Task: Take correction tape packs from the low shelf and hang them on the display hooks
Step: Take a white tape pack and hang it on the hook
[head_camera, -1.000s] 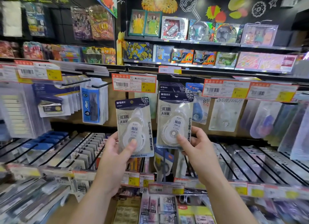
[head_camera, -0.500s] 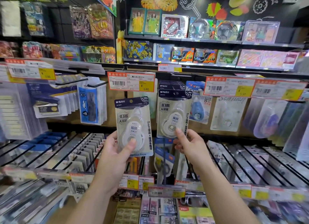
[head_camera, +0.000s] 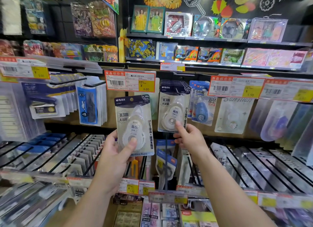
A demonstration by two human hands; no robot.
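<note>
My left hand (head_camera: 115,159) grips a white correction tape pack (head_camera: 133,118) with a dark header, thumb on its front. It is upright and off any hook, below the orange price tag (head_camera: 130,81). To its right a second, identical pack (head_camera: 171,108) hangs at the front of a stack on a display hook (head_camera: 177,91). My right hand (head_camera: 189,138) pinches this pack's lower right corner, thumb on the front.
A blue-and-white tape pack (head_camera: 201,108) hangs right of the stack. Stapler packs (head_camera: 44,101) and blue ruler packs (head_camera: 89,104) hang at the left. Below runs a sloped shelf with black wire dividers (head_camera: 254,167) full of stationery. Toy boxes (head_camera: 177,23) fill the upper shelves.
My right hand pushed its pack away from me onto the hook against the stack. The left hand kept its pack in about the same place.
</note>
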